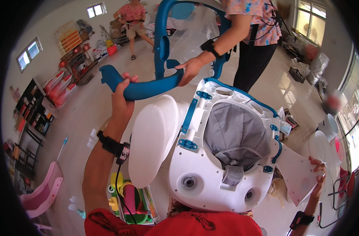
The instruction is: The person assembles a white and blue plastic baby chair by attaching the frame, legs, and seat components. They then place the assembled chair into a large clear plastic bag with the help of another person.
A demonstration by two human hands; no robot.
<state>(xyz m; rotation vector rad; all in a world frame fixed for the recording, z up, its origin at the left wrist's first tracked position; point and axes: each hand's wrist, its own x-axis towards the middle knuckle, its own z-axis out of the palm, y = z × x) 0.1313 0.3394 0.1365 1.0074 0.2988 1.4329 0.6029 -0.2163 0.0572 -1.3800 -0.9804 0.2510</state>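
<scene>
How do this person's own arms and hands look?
The left hand and right hand are gloveless. At left are a black wrist strap, a pale marked tag and a black cable; at right, a black wristband. The red left sleeve has dark patterning.

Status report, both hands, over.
Left hand gripping curved blue part; co-worker's hand also on it. Right hand holding white panel. White seat body between them.

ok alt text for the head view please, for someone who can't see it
A person's left fingers hold a curved blue plastic piece, which a co-worker's hand also grips. In front is a white plastic frame with a grey fabric seat; the right fingers touch a white panel.
</scene>
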